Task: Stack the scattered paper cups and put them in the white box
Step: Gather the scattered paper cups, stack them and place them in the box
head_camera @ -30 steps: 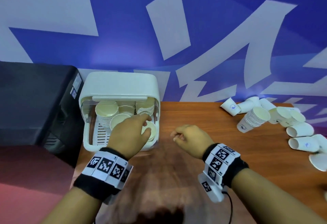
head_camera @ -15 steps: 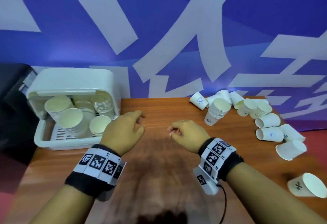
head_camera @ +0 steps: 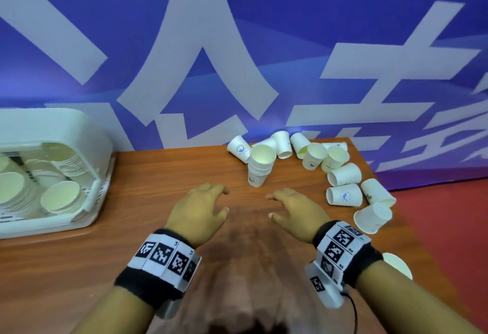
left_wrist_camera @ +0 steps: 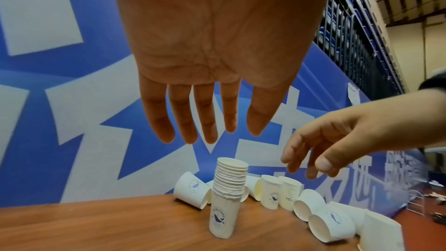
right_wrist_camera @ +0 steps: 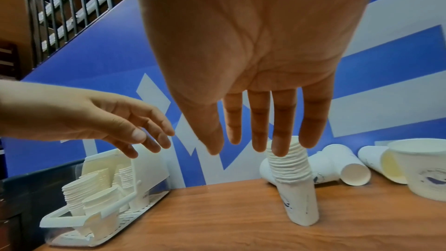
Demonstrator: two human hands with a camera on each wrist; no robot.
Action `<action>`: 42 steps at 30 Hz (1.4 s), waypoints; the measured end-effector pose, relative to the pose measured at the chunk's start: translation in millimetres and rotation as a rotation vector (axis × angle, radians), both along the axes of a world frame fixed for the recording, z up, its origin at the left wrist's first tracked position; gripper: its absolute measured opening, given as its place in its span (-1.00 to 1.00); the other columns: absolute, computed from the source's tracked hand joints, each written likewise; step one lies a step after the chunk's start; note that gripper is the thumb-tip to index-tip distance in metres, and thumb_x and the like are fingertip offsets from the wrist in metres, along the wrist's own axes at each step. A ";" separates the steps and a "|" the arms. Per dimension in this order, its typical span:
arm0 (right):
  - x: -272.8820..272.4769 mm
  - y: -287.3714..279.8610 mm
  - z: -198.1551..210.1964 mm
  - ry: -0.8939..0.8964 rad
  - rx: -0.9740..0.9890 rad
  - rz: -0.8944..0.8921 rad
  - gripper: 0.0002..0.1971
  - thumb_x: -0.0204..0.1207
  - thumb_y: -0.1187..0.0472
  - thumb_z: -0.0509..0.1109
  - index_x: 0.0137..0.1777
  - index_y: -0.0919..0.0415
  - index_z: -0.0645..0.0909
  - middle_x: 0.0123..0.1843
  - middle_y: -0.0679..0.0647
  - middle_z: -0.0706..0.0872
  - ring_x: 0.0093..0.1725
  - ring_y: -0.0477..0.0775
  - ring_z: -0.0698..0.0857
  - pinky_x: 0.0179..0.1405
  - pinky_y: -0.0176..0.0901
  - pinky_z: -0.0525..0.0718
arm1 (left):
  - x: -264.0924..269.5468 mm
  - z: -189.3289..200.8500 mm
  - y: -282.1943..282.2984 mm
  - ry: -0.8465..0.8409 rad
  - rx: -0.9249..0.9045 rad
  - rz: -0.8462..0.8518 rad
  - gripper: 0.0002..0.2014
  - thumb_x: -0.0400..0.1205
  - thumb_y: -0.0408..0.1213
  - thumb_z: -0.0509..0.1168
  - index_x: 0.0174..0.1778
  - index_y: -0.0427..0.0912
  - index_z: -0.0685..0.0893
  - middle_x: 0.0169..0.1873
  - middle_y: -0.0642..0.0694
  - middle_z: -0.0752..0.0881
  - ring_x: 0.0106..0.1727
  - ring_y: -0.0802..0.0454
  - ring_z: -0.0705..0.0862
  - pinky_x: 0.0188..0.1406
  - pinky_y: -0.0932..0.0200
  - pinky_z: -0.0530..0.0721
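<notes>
Both the left hand (head_camera: 198,211) and right hand (head_camera: 295,213) hover empty with fingers loosely spread, near the upright cup stack (head_camera: 260,166); grasp it low with one hand, then feed in the loose cups (head_camera: 344,174) at right, for the white box (head_camera: 87,146) far left

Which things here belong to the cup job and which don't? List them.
Job:
- upright stack of nested white paper cups
- scattered single white paper cups
- white plastic box holding cup stacks
- left hand and right hand, both empty

Not:
- brown wooden table
- blue-and-white banner
</notes>
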State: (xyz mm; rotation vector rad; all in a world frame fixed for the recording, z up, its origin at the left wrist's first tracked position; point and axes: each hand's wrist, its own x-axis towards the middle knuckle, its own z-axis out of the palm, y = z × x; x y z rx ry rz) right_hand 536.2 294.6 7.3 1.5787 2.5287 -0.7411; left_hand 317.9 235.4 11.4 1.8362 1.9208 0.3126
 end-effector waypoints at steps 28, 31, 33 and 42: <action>290.9 121.8 -73.7 -0.285 -0.166 -0.019 -0.42 0.46 0.10 0.42 0.48 -0.08 0.36 0.47 0.01 0.37 0.39 0.14 0.45 0.28 0.02 0.51 | 376.5 -66.0 74.2 0.157 -0.338 -0.555 -0.38 0.48 0.19 0.34 0.40 0.03 0.37 0.29 -0.05 0.48 0.29 -0.13 0.49 0.07 0.03 0.47; 297.2 123.9 -86.9 -0.238 -0.188 -0.015 -0.33 0.44 0.10 0.44 0.53 -0.11 0.28 0.49 0.03 0.35 0.40 0.15 0.47 0.30 0.07 0.55 | 394.5 -78.2 73.0 0.210 -0.373 -0.575 -0.28 0.39 0.24 0.40 0.40 0.01 0.36 0.32 -0.08 0.46 0.33 -0.17 0.45 0.12 -0.02 0.48; 298.7 125.0 -94.9 -0.224 -0.207 -0.006 -0.30 0.44 0.11 0.43 0.56 -0.12 0.24 0.48 0.05 0.35 0.40 0.16 0.48 0.31 0.08 0.55 | 400.4 -86.7 74.3 0.242 -0.402 -0.589 -0.17 0.33 0.23 0.45 0.47 0.04 0.31 0.39 -0.10 0.41 0.37 -0.19 0.42 0.21 -0.09 0.48; 295.5 130.2 -110.1 -0.203 -0.245 0.030 -0.35 0.43 0.19 0.45 0.49 -0.06 0.28 0.42 0.05 0.37 0.34 0.16 0.49 0.25 0.02 0.57 | 400.7 -99.1 69.2 0.175 -0.467 -0.496 -0.24 0.36 0.00 0.48 0.43 -0.02 0.28 0.30 -0.15 0.42 0.18 -0.24 0.53 -0.10 0.02 0.51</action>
